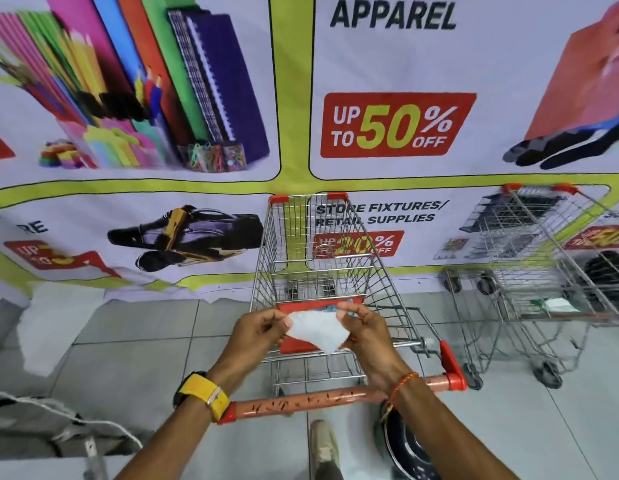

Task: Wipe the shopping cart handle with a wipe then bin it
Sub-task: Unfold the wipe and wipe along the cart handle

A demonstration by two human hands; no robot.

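A white wipe (317, 330) is stretched between my two hands above the child seat of a wire shopping cart (330, 268). My left hand (258, 332) pinches its left edge and my right hand (365, 327) pinches its right edge. The cart's red-orange handle bar (308, 400) runs across below my wrists, with red end caps; neither hand touches it. A red pack (301, 345) lies on the seat flap behind the wipe, mostly hidden. A dark round bin (401, 445) shows on the floor under my right forearm.
A second wire cart (543, 271) stands to the right against the banner wall (387, 64). Grey tiled floor lies below. A white cord and grey object (58, 420) sit at lower left. My shoe (323, 445) is under the handle.
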